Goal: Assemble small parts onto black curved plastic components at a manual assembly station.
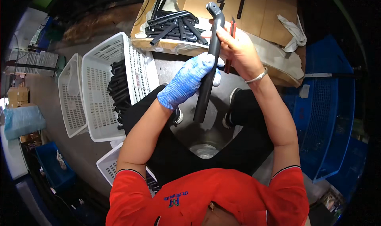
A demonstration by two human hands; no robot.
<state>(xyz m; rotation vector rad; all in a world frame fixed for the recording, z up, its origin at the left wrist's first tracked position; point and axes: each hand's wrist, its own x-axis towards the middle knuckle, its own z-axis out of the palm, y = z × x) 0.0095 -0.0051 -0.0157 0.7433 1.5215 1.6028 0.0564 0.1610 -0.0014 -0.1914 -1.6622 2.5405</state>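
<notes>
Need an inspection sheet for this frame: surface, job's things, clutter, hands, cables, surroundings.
Surface: bare grey concrete floor; the person sits with legs apart.
Job's things: long black curved tube part, held near upright; red-handled tool beside it, its tip hidden.
Clutter: cardboard box of similar black parts; white rag on the cardboard.
Hands: left hand, in a blue glove, grips the tube at mid-length; right hand, bare with a silver bracelet, holds the upper tube and the red tool.
Cables: nothing seen.
Surroundings: white slotted baskets on the left, one holding black parts; blue crates on the right.
</notes>
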